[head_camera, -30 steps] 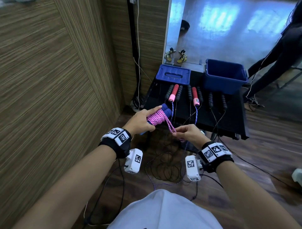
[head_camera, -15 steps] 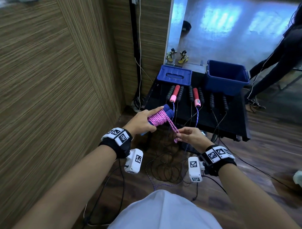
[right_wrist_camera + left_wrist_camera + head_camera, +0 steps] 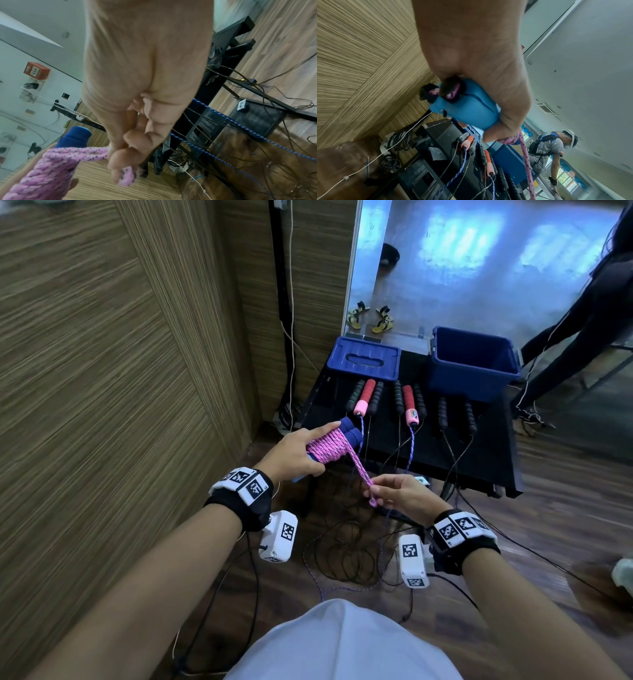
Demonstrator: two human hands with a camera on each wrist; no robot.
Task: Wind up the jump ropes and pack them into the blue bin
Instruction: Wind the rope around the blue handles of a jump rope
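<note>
My left hand (image 3: 294,453) grips two blue handles (image 3: 349,430) (image 3: 467,106) held together, with pink rope (image 3: 329,446) (image 3: 51,167) wound round them; its forefinger lies straight along the coil. My right hand (image 3: 394,494) (image 3: 130,155) pinches the doubled loose end of the pink rope (image 3: 371,494) (image 3: 126,177), drawn down and right from the coil. The open blue bin (image 3: 476,378) stands at the back right of the black table (image 3: 486,460). Several more jump ropes lie there, handles side by side: red-and-pink handles (image 3: 364,398) and black ones (image 3: 442,414).
The blue lid (image 3: 363,357) lies at the table's back left. Rope and cable loops (image 3: 346,549) hang and pile on the wooden floor under the table's front edge. A wood-panel wall (image 3: 102,371) stands to the left. Another person (image 3: 599,302) stands at the right.
My right hand has drawn the pink rope's loose end down and slightly toward me, away from the coil. My left hand holds the wound handles nearly still.
</note>
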